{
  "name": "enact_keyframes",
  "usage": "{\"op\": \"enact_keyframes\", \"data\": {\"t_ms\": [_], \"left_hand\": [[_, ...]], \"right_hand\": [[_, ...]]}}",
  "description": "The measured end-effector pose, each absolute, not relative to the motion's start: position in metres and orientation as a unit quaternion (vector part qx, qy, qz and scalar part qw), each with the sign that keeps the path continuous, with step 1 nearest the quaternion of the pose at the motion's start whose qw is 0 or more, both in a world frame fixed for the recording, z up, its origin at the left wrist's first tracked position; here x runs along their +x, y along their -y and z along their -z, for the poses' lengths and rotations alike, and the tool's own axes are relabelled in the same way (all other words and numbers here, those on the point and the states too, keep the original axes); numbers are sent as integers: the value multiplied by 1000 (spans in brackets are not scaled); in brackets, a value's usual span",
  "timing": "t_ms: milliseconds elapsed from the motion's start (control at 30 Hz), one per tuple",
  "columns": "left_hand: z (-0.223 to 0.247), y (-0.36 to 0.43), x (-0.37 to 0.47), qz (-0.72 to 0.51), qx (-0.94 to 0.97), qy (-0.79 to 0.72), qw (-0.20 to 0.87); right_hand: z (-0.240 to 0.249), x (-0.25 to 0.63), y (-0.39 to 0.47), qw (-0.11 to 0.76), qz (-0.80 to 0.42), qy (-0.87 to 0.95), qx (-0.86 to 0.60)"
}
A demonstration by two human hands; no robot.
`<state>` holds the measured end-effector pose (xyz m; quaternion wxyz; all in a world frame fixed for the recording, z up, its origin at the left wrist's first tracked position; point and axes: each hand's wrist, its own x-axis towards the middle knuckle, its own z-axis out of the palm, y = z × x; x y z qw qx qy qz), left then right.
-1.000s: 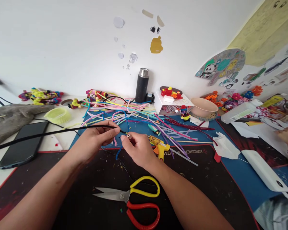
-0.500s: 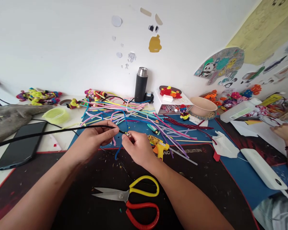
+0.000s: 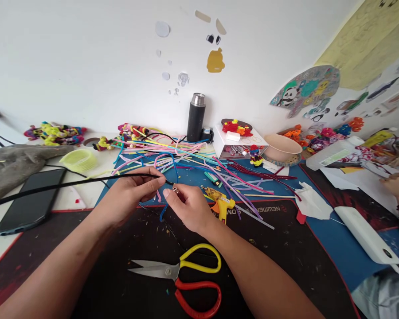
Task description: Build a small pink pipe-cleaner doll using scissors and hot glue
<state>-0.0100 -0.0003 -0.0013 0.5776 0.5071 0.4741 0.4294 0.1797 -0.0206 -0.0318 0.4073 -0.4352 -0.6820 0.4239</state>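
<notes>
A long black fuzzy stem [image 3: 86,179] runs in from the left edge, and my left hand [image 3: 133,190] pinches it near its right end. Close beside that end, my right hand [image 3: 189,206] is curled with thumb and fingers round a small metallic or brownish piece, mostly hidden. Scissors [image 3: 168,271] with one yellow and one red handle lie partly open on the black mat below my hands. Just right of my right hand lies a yellow glue gun [image 3: 224,206].
Many coloured stems [image 3: 186,161] spread behind my hands. A phone [image 3: 29,201] lies left, a dark bottle [image 3: 195,117] stands by the wall, and a white power bank [image 3: 365,235] lies right. Another person's hand [image 3: 397,186] is at the right edge.
My right thumb has lifted slightly and moved left, a little away from the fingers. My left hand has barely moved, and the view has shifted very slightly.
</notes>
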Motion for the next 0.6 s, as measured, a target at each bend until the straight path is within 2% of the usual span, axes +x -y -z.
{"op": "enact_keyframes", "data": {"t_ms": [600], "left_hand": [[1,1,-10,-433,502,-474,579]], "right_hand": [[33,178,19,410,-382,672,-485]]}}
